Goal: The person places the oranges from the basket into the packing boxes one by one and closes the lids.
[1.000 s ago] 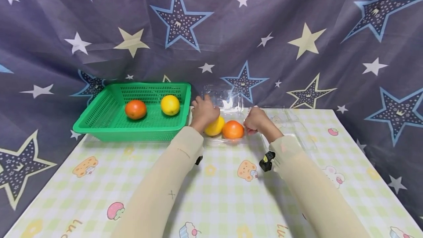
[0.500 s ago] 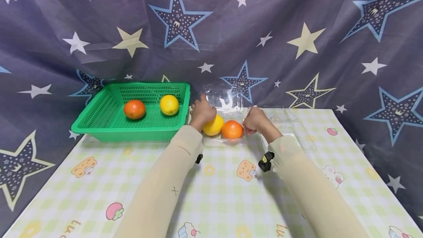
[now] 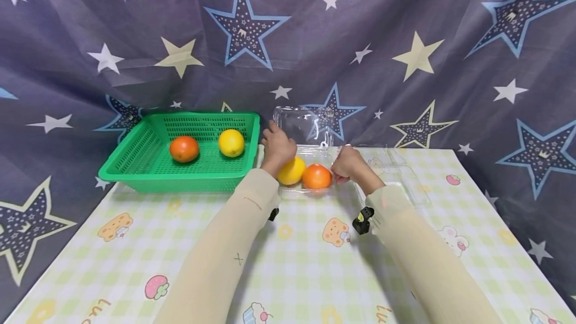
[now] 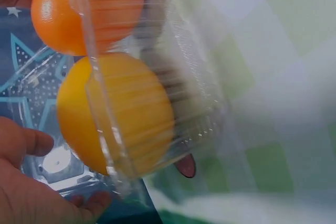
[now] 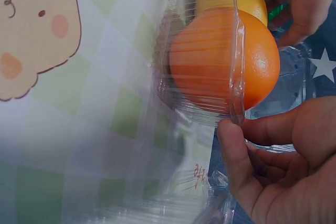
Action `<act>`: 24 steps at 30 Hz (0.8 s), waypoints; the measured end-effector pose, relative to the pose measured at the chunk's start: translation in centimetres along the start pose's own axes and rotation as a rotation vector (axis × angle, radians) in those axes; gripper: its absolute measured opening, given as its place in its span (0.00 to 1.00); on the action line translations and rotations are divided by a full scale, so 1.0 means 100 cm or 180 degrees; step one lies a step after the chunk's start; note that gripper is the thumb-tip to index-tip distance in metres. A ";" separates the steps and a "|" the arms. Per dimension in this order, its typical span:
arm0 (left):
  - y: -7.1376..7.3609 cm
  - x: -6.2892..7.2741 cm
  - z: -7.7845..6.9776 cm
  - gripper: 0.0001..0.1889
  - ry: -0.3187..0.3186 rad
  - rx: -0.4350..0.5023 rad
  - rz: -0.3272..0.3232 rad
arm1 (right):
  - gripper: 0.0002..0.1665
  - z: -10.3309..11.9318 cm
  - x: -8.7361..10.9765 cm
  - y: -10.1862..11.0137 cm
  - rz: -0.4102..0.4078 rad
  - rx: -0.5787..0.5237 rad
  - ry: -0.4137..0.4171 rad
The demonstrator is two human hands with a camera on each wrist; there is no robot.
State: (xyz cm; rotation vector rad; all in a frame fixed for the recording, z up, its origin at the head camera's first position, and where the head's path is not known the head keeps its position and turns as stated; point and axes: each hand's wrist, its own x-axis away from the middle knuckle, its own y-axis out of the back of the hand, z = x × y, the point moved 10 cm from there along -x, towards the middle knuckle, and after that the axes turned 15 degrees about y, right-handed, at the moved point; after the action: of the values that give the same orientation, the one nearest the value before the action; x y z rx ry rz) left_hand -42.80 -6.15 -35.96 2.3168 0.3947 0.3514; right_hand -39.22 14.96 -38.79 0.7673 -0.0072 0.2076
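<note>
A clear plastic clamshell box sits on the table with its lid up against the backdrop. Inside lie a yellow round fruit and an orange, side by side. My right hand pinches the box's right rim between thumb and forefinger, plain in the right wrist view. At the box's left side, my left hand reaches past the yellow fruit toward the lid. Its thumb stands apart from the fingers, which are right at the rim in the left wrist view.
To the left stands a green basket holding a red-orange fruit and another yellow fruit. More clear plastic packaging lies right of the right hand. A star-patterned cloth hangs behind the checkered table.
The lid has risen and stands higher against the backdrop than before. My left hand has shifted slightly, its fingers reaching further up. The right hand and fruits keep their places.
</note>
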 end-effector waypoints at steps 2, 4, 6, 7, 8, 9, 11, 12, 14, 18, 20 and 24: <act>0.003 0.000 -0.003 0.44 -0.0035 0.0081 -0.0044 | 0.03 -0.001 0.000 0.000 0.0003 0.0002 -0.0011; 0.007 0.000 -0.006 0.43 -0.0077 0.0167 -0.0105 | 0.04 -0.001 -0.001 -0.001 0.0010 0.0011 -0.0008; 0.012 0.000 -0.009 0.42 -0.0120 0.0256 -0.0161 | 0.04 -0.001 -0.001 -0.001 0.0018 0.0033 -0.0013; 0.015 0.000 -0.010 0.41 -0.0151 0.0293 -0.0193 | 0.04 -0.001 -0.001 -0.001 0.0023 0.0049 -0.0010; 0.019 0.001 -0.012 0.39 -0.0183 0.0332 -0.0214 | 0.04 0.000 -0.001 -0.001 0.0031 0.0061 -0.0014; 0.022 0.002 -0.014 0.37 -0.0225 0.0361 -0.0242 | 0.04 0.000 -0.001 -0.001 0.0040 0.0064 -0.0016; 0.030 0.005 -0.019 0.32 -0.0330 0.0404 -0.0319 | 0.04 0.000 -0.002 -0.001 0.0057 0.0070 -0.0018; 0.035 0.006 -0.021 0.30 -0.0395 0.0425 -0.0367 | 0.05 -0.001 -0.002 -0.001 0.0062 0.0075 -0.0014; 0.043 0.008 -0.026 0.25 -0.0516 0.0465 -0.0452 | 0.05 -0.001 -0.002 -0.001 0.0067 0.0068 -0.0003; 0.059 0.012 -0.033 0.17 -0.0774 0.0532 -0.0562 | 0.05 -0.001 -0.002 0.000 0.0066 0.0062 0.0018; 0.066 0.015 -0.036 0.14 -0.0904 0.0527 -0.0597 | 0.05 -0.001 -0.002 0.000 0.0071 0.0032 0.0022; 0.077 0.020 -0.038 0.10 -0.1144 0.0483 -0.0577 | 0.05 -0.001 -0.001 0.000 0.0054 -0.0020 -0.0004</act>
State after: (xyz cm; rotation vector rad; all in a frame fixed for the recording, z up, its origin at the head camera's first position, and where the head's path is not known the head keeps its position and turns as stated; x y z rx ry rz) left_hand -40.95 -8.14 -27.59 2.4047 0.4581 -0.1888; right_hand -39.32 15.01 -38.84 0.7614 -0.0156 0.2232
